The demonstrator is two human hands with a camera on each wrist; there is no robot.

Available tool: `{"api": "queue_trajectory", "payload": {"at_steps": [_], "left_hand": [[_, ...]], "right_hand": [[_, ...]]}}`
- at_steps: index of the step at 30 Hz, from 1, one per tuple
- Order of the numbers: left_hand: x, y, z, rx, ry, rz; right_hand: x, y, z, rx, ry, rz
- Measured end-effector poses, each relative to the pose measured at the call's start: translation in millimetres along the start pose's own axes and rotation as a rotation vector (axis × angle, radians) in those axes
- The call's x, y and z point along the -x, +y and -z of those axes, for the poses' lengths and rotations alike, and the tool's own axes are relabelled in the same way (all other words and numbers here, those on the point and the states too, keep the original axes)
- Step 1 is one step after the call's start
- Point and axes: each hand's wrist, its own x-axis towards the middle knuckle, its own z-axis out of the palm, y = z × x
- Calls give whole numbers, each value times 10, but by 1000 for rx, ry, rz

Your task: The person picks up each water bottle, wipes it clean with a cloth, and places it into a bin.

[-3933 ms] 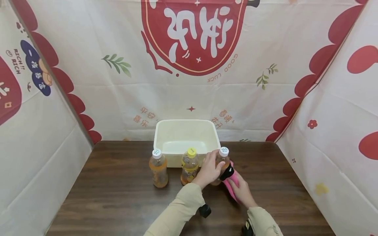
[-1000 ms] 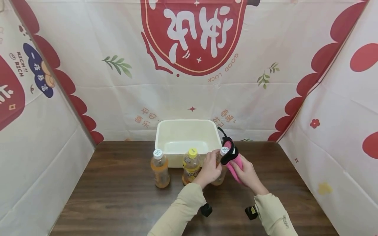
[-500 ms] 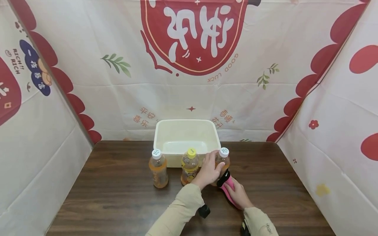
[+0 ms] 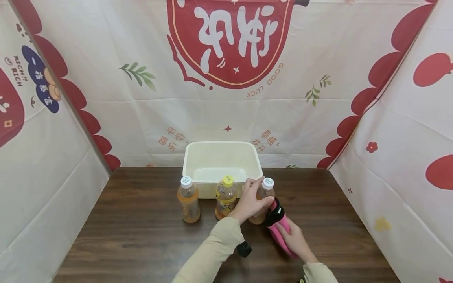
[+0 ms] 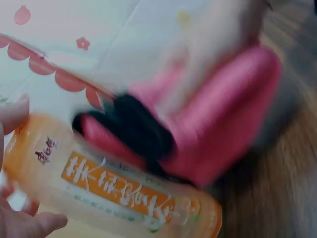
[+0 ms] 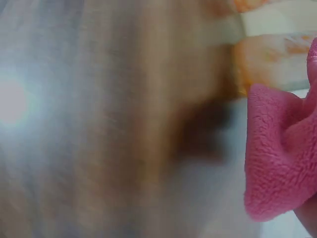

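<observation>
My left hand (image 4: 249,200) holds the right-hand bottle (image 4: 266,191) by its upper part, thumb and fingers around it. That bottle is clear with a white cap and an orange label, and it stands upright on the table. With my right hand (image 4: 294,239) I grip a pink fleece pouch (image 4: 278,236) with a black rim, its mouth tilted up against the bottle's right side. In the left wrist view the blurred pouch (image 5: 228,119) lies along the labelled bottle (image 5: 119,188). The right wrist view has only the fuzzy pouch (image 6: 277,158) sharp.
Left of my hands stand a yellow-capped bottle (image 4: 225,196) and a white-capped bottle (image 4: 189,200), both upright. Behind them is a cream plastic tub (image 4: 187,155). The dark wooden table (image 4: 134,236) is enclosed by printed cloth walls (image 4: 152,118).
The pouch went up over the bottle's cap at one second ago, then dropped low by half a second ago. Now it is slightly higher, against the bottle's side. My left hand keeps its hold.
</observation>
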Motion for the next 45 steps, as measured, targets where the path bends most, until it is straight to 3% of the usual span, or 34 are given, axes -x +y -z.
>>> {"api": "queue_trajectory", "payload": {"at_steps": [5, 10, 16, 19, 24, 28, 31, 34, 39, 45], "left_hand": [[-28, -23, 72, 11, -62, -37], [11, -63, 65, 5, -70, -46], [73, -134, 25, 15, -43, -119], [104, -157, 7, 55, -19, -193], [106, -150, 11, 76, 14, -241], [82, -138, -4, 49, 18, -243], [80, -139, -16, 51, 3, -235], [89, -133, -14, 57, -5, -231], [78, -144, -19, 49, 5, -241], [76, -158, -27, 39, 3, -226]], "right_hand": [[-246, -270, 305, -23, 126, 140], [-528, -456, 408, -19, 100, 235], [-567, -425, 269, 2, 29, 178], [-532, -407, 194, -34, 28, 158], [-447, -402, 121, -62, 50, 160], [-343, -92, -57, 14, 49, 196], [-248, 177, -235, 58, -9, 158], [-188, 308, -330, 66, -59, 103], [-227, 267, -271, 68, -86, 91], [-364, -81, 47, 32, -36, 135]]}}
